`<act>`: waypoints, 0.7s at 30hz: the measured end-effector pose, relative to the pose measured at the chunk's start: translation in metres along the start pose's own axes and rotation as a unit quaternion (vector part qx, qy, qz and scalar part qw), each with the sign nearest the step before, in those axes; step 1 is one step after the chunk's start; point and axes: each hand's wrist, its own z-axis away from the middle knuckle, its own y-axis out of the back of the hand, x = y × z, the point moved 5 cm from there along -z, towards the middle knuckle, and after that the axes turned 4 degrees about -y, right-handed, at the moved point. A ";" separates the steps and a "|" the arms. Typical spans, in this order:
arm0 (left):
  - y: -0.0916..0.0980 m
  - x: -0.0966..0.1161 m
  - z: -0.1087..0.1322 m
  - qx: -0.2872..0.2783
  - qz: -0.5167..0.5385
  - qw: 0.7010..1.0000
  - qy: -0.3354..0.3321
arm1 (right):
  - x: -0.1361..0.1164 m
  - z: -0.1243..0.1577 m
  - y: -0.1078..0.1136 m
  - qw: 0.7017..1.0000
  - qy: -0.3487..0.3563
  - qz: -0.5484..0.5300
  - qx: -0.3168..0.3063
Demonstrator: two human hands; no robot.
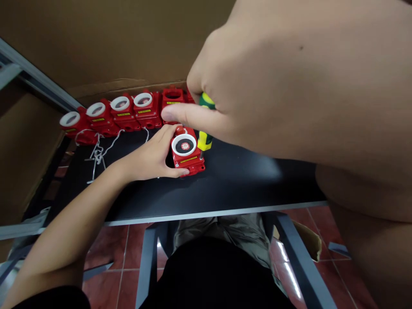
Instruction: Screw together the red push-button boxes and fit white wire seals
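Five red housings (122, 112) lined up along the back of the black bench (244, 180), four capped with white rings, the fifth with an open dark hole; loose white strings (99, 152) trailing in front of the leftmost ones. Further right, left hand (151, 156) cupped round the near red unit (187, 151), thumb along its front lower edge and fingers wrapped over the back-left side, grip pressed against the casing and pinning it flat on the bench. Looks like a rigid moulded box, light enough to slide if not braced, with smooth glossy walls likely to slip under twisting force; best held by the square body, clear of the white ring and the dark centre disc. Just right of the unit, a yellow-and-green screwdriver (204, 140) standing nearly upright, tip hidden at the unit's right edge. Right hand (283, 86), very close to the camera, closed around the handle top, forefinger stretched leftward above the unit. Handle looks hard and ribbed, fair purchase for turning.
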 end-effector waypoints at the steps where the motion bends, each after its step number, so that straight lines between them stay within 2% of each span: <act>1: 0.000 0.001 0.000 0.001 0.002 1.000 -0.002 | -0.003 -0.003 -0.006 0.997 0.037 0.038 -0.054; 3: 0.000 0.002 0.001 0.002 0.006 1.000 0.000 | -0.006 -0.007 -0.013 0.983 0.098 0.083 -0.127; 4: 0.000 0.002 0.001 0.004 0.007 1.000 0.003 | -0.007 -0.008 -0.012 0.982 0.112 0.076 -0.133; 9: 0.001 0.002 0.002 0.020 0.006 1.000 0.005 | -0.007 -0.008 -0.006 0.987 0.116 0.051 -0.101; 11: 0.001 0.001 0.002 0.017 0.010 1.000 0.000 | -0.003 -0.008 -0.005 0.991 0.086 0.016 -0.097; 13: -0.001 -0.001 0.002 0.009 0.018 1.000 -0.002 | 0.004 -0.009 -0.006 0.992 0.039 -0.070 -0.101; 16: -0.002 -0.003 0.002 -0.001 0.021 1.000 0.003 | 0.008 -0.010 -0.012 0.969 -0.021 -0.188 -0.160; 18: -0.003 -0.004 0.001 -0.001 0.017 1.000 0.005 | 0.007 -0.010 -0.017 0.952 -0.051 -0.211 -0.215; 21: -0.003 -0.005 0.001 0.004 0.014 1.000 0.002 | 0.002 -0.012 -0.017 0.949 -0.075 -0.205 -0.226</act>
